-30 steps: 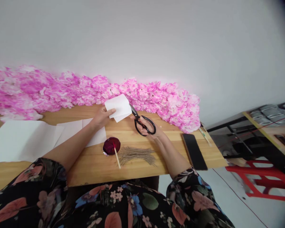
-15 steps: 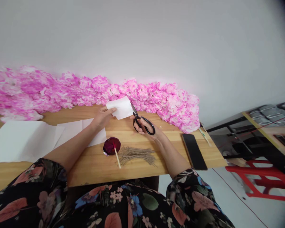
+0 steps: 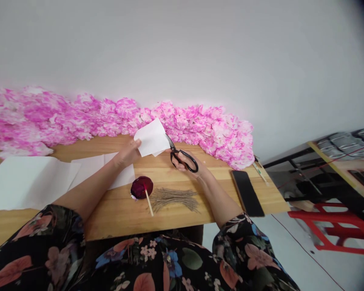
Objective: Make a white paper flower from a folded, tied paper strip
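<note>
My left hand (image 3: 130, 152) pinches a folded piece of white paper (image 3: 153, 136) by its left side, holding it up over the table. My right hand (image 3: 186, 161) grips black-handled scissors (image 3: 188, 161) by the loops. Their blades lie at the paper's right edge; part of them is hidden behind or against the paper, so I cannot tell how far they are apart. Below the hands a dish of dark red liquid (image 3: 139, 189) stands with a thin wooden stick (image 3: 149, 202) leaning in it. Beside it lies a bundle of thin brown twigs or wires (image 3: 176, 199).
Pink and white paper-like flowers (image 3: 109, 115) are heaped along the wall at the table's back. Larger white sheets (image 3: 27, 182) lie at left. A dark phone (image 3: 248, 193) rests near the right end, with a brush-like tool (image 3: 261, 173) behind it. A red stool (image 3: 336, 228) stands at right.
The paper has turned in my left hand, its lower corner now showing a second layer. My left hand has shifted slightly left and down; the scissors stay nearly in place.
</note>
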A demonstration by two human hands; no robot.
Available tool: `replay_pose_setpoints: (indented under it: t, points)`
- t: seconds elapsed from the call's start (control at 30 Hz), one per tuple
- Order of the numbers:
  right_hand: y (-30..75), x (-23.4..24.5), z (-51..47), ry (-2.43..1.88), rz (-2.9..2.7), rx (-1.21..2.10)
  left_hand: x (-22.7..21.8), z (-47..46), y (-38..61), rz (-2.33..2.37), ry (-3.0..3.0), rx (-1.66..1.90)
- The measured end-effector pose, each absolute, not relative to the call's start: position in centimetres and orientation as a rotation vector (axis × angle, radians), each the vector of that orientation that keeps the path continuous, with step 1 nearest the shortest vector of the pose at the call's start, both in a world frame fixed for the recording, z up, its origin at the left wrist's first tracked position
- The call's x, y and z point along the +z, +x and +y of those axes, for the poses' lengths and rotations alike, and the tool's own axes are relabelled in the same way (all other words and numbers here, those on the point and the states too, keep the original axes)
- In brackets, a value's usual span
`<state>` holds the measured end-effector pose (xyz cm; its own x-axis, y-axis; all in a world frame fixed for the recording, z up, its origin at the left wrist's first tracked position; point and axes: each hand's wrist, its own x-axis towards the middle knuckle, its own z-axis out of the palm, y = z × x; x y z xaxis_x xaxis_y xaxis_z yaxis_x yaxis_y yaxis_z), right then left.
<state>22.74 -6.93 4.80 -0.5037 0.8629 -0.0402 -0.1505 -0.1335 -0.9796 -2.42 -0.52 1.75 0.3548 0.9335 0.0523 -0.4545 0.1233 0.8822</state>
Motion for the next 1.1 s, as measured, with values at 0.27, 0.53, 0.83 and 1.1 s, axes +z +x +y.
replay_pose_setpoints:
  t: [0.27,0.53,0.83,1.1]
  points:
    - [22.7,4.3,-6.69,-0.749,-1.4,1.766,1.86,-0.38,-1.71,0.707,0.853,1.256]
    - [22.51,4.23,-6.73,-0.773,-1.444,1.719,1.41,-0.43,-2.23,0.812,0.869,1.248]
    - [22.07,4.64,-7.11,-0.811,-1.428,1.621,2.07,-0.5,-1.5,0.69,0.956,1.366]
    - [22.16,4.45,-6.95,-0.82,-1.424,1.626,1.79,-0.54,-1.98,0.752,0.906,1.29]
